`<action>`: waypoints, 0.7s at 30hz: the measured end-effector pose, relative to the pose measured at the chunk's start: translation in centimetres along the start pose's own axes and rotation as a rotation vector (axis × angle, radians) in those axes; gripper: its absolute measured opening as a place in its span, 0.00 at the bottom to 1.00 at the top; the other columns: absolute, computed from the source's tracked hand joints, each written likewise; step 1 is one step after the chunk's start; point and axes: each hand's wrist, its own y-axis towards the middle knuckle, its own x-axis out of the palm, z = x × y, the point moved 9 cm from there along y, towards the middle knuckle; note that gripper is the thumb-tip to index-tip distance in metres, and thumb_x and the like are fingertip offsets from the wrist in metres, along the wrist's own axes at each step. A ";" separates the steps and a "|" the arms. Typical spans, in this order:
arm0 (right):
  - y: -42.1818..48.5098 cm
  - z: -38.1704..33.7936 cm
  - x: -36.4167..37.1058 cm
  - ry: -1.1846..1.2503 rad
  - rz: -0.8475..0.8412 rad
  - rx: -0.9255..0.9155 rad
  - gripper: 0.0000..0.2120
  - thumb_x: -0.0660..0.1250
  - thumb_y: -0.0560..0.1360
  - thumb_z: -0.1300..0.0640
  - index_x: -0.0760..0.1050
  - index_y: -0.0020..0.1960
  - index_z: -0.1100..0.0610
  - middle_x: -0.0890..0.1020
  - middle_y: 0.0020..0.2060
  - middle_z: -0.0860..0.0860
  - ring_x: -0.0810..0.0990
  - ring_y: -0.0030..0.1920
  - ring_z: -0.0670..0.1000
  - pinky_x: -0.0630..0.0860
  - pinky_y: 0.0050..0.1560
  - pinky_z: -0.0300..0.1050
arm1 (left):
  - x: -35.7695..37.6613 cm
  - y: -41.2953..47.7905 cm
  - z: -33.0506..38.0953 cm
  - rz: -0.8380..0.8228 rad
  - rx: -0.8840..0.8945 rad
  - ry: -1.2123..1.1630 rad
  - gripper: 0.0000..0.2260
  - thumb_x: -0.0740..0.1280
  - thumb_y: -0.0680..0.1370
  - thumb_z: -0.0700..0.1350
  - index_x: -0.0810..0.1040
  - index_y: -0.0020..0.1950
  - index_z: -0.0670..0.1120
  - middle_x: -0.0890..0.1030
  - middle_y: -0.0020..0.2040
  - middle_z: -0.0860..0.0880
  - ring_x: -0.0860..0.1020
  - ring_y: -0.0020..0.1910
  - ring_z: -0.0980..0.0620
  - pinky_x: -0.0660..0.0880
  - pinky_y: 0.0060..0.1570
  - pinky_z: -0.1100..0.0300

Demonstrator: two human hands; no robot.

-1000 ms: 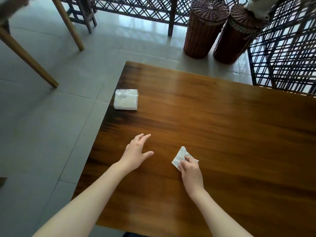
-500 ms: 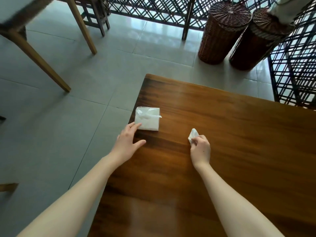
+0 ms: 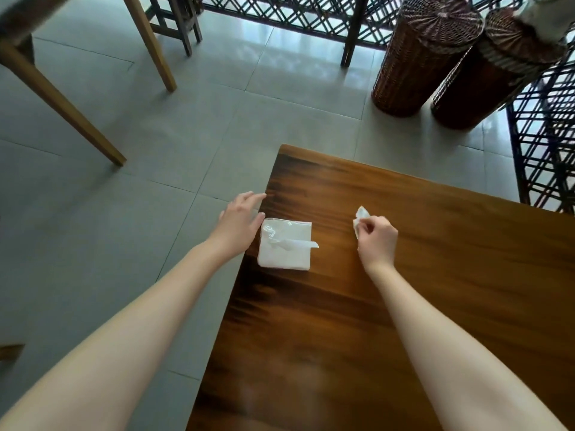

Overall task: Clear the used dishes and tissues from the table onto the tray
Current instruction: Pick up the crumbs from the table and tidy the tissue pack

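From the head camera, two tall round wicker baskets (image 3: 417, 57) with woven lids stand side by side on the floor past the table's far corner, in front of a dark lattice screen (image 3: 311, 10). Slanted pale wooden furniture legs (image 3: 77, 119) and a small dark stool (image 3: 177, 20) stand to the far left. Nothing lies between the hands and the things they reach. A soft square tissue pack (image 3: 284, 247) in clear plastic, with one sheet trailing from its slot, lies flat near the left edge of the table (image 3: 404, 306). The left hand (image 3: 238, 223) hovers at that edge just beside the pack with its fingers straight and spread; contact cannot be told. The right hand (image 3: 378, 241), well apart from it, pinches a white crumpled tissue (image 3: 359, 220) in curled fingers just above the tabletop. The table is glossy brown streaked wood, and the tiled floor (image 3: 155, 213) is pale grey and reflective.
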 end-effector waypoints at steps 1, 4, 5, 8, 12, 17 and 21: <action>0.9 -0.5 0.5 0.014 0.001 0.014 0.06 0.67 0.75 0.63 0.81 0.46 0.64 0.80 0.42 0.59 0.80 0.43 0.59 0.75 0.44 0.47 | 0.1 0.7 -0.1 -0.012 -0.004 0.008 0.19 0.58 0.82 0.47 0.65 0.74 0.50 0.63 0.75 0.46 0.61 0.73 0.46 0.59 0.71 0.47; 2.8 -3.9 3.8 0.049 -0.046 -0.030 0.06 0.69 0.75 0.60 0.82 0.48 0.63 0.80 0.44 0.56 0.79 0.44 0.54 0.74 0.44 0.41 | 0.5 2.3 -0.6 -0.040 -0.016 0.023 0.18 0.56 0.83 0.48 0.67 0.73 0.50 0.63 0.75 0.46 0.62 0.73 0.46 0.59 0.70 0.46; 3.2 -5.4 5.2 0.065 -0.081 -0.060 0.07 0.70 0.74 0.60 0.82 0.49 0.62 0.80 0.45 0.55 0.78 0.44 0.51 0.73 0.43 0.37 | 0.6 2.5 -0.8 -0.040 -0.020 0.018 0.18 0.56 0.83 0.48 0.67 0.72 0.50 0.64 0.74 0.46 0.62 0.73 0.46 0.59 0.70 0.47; 3.8 -9.4 9.1 0.094 -0.233 -0.139 0.06 0.71 0.73 0.60 0.83 0.48 0.61 0.77 0.44 0.51 0.74 0.39 0.44 0.68 0.32 0.25 | 0.8 2.7 -1.4 -0.032 -0.029 -0.005 0.17 0.56 0.83 0.49 0.68 0.72 0.50 0.65 0.74 0.46 0.62 0.73 0.46 0.59 0.70 0.47; 4.2 -11.1 10.3 0.017 -0.318 -0.216 0.04 0.71 0.73 0.62 0.83 0.46 0.62 0.76 0.43 0.50 0.73 0.40 0.45 0.66 0.31 0.24 | 1.0 2.2 -1.6 -0.047 -0.023 -0.035 0.17 0.57 0.83 0.48 0.68 0.72 0.50 0.65 0.73 0.46 0.63 0.73 0.47 0.60 0.70 0.48; 5.8 -4.4 4.2 0.037 -0.036 0.070 0.04 0.69 0.74 0.63 0.83 0.45 0.62 0.80 0.47 0.56 0.77 0.42 0.49 0.65 0.32 0.22 | 0.5 1.4 -1.0 -0.035 0.001 -0.078 0.17 0.57 0.82 0.48 0.69 0.71 0.49 0.66 0.73 0.46 0.63 0.72 0.47 0.61 0.71 0.48; 2.6 -2.3 3.4 0.006 -0.016 0.133 0.05 0.69 0.75 0.61 0.82 0.47 0.63 0.80 0.48 0.56 0.78 0.50 0.52 0.69 0.44 0.37 | 0.1 0.2 0.5 -0.010 0.035 -0.104 0.17 0.58 0.82 0.47 0.69 0.71 0.48 0.66 0.72 0.46 0.64 0.72 0.47 0.61 0.71 0.47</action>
